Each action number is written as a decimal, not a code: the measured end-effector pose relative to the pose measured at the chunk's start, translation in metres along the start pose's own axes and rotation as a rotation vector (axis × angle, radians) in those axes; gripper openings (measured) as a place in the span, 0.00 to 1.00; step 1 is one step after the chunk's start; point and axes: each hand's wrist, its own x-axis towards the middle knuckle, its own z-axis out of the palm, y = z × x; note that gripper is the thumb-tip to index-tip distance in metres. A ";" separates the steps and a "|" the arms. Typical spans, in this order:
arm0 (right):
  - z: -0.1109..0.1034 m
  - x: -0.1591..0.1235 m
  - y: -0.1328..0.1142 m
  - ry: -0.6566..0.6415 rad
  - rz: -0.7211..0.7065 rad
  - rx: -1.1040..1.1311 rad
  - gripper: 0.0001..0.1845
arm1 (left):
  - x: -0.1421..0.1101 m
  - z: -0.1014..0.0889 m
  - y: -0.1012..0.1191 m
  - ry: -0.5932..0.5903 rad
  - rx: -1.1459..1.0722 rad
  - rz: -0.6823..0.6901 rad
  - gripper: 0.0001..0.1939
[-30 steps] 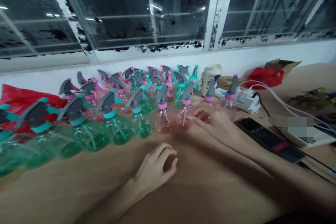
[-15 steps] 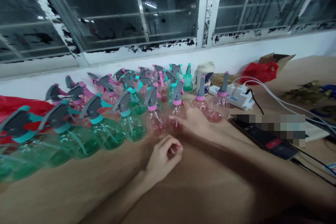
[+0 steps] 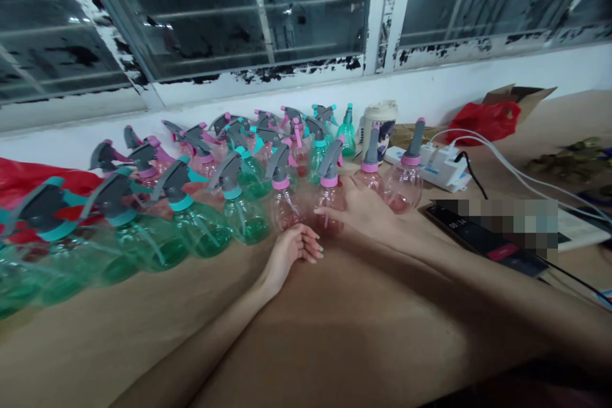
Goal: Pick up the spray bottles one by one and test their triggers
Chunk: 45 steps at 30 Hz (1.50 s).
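My right hand (image 3: pixel 367 209) is wrapped round the body of a clear pink spray bottle (image 3: pixel 329 180) with a grey trigger head. Its thumb lies across the front of the bottle, while the fingers are partly hidden behind. Close by, my left hand (image 3: pixel 292 252) rests low over the table, holding nothing, its fingers loosely bent and apart. Just behind it stands another pink spray bottle (image 3: pixel 285 207). Two more pink bottles, one with a grey head (image 3: pixel 414 143), stand upright beyond my right hand. Green spray bottles (image 3: pixel 201 229) line up to the left.
Several more pink and green bottles crowd the wall side. A paper cup (image 3: pixel 380 127), a white power strip (image 3: pixel 444 169) with cables and a phone (image 3: pixel 482 239) are on the right. Red plastic bags lie at far left and back right (image 3: pixel 485 121). Brown table surface (image 3: pixel 306 344) lies in front.
My left hand has moved slightly forward and up toward the bottles, and its curled fingers have loosened. The right hand stays round the pink spray bottle. The camera view has shifted slightly.
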 end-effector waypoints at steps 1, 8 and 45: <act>-0.003 -0.002 -0.001 -0.010 0.004 -0.018 0.36 | -0.001 0.000 0.000 0.006 -0.007 0.001 0.16; -0.021 -0.022 -0.007 -0.095 -0.004 -0.132 0.33 | -0.002 0.001 -0.002 0.058 0.054 0.062 0.17; -0.015 -0.059 0.004 -0.442 -0.389 0.291 0.40 | -0.034 0.018 0.068 0.047 0.735 0.609 0.18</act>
